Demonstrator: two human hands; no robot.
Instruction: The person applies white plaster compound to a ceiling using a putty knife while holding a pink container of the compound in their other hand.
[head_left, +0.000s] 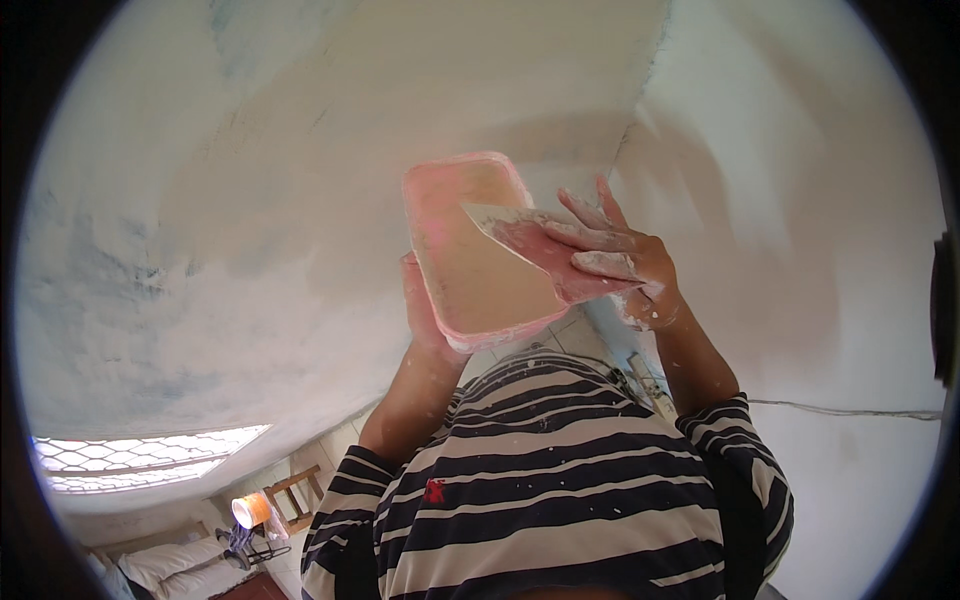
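Note:
A pink rectangular plastic tub [412, 215] is tilted toward me in front of my body. Smooth off-white putty [480, 285] coats its inside, and pink shows through in patches. My left hand [424, 312] grips the tub from its left side and underneath; most of those fingers are hidden behind it. My right hand [640, 262], smeared with white putty, holds a flat pink putty spreader [530, 245]. The spreader's broad edge reaches over the tub's right rim. Two fingers of that hand stick up away from the spreader. Whether its edge touches the putty, I cannot tell.
Patchy, partly coated walls [270, 180] meet at a corner behind the tub. A thin cable [850, 409] runs along the right wall. Low on the left are a grilled window [140, 458], an orange-and-white bucket [251, 510], a wooden chair [296, 500] and white sacks [175, 560].

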